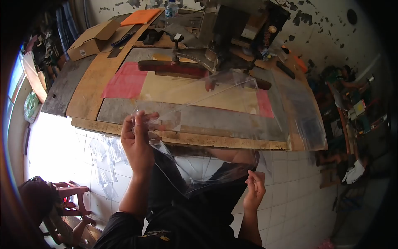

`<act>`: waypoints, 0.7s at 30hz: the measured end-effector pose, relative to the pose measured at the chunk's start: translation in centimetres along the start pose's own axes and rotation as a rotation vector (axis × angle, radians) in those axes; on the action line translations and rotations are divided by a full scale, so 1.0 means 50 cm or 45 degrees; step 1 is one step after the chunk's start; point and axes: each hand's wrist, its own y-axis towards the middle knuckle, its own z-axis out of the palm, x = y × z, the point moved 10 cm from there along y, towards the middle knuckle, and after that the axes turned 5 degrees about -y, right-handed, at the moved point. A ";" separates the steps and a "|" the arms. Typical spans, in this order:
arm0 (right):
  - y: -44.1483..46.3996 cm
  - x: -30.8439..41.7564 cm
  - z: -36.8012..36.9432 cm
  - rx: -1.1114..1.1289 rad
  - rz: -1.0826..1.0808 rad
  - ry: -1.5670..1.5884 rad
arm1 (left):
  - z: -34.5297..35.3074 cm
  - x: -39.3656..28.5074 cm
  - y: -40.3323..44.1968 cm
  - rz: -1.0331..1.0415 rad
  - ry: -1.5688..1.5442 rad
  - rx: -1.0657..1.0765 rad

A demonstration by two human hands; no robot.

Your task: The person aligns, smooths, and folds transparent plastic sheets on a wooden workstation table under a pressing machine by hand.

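My left hand [139,143] is raised in front of the bench edge, its thumb and fingers closed on a clear plastic sheet [197,176]. Lower and to the right, my right hand [254,191] pinches at the sheet's other side, close to my leg. The sheet is see-through and creased, so its exact outline is hard to follow. Beyond it lies the press bed, with a yellowish sheet [166,89] and pink patches [124,81] at its ends. A dark metal bar [166,68] of the press spans above this bed.
At the back left are a cardboard box [89,41] and an orange folder [141,17], near a plastic bottle [171,12]. Clear plastic [309,120] lies on the bench's right end. More clear plastic [103,159] is at floor level on the left. Other people sit at both sides.
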 end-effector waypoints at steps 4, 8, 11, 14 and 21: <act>0.008 0.042 0.049 0.619 -0.125 0.579 | 0.034 0.000 -0.011 -0.007 -0.039 0.169; -0.036 0.090 0.183 1.192 0.086 1.896 | 0.108 0.020 -0.052 -0.100 -0.259 0.494; -0.024 0.147 0.248 1.261 0.115 1.783 | 0.186 0.019 -0.101 -0.126 -0.293 0.839; 0.010 0.227 0.259 1.299 -0.131 1.813 | 0.226 0.020 -0.137 -0.087 -0.269 1.002; 0.029 0.281 0.281 1.363 -0.298 1.449 | 0.245 -0.010 -0.156 0.085 -0.529 1.020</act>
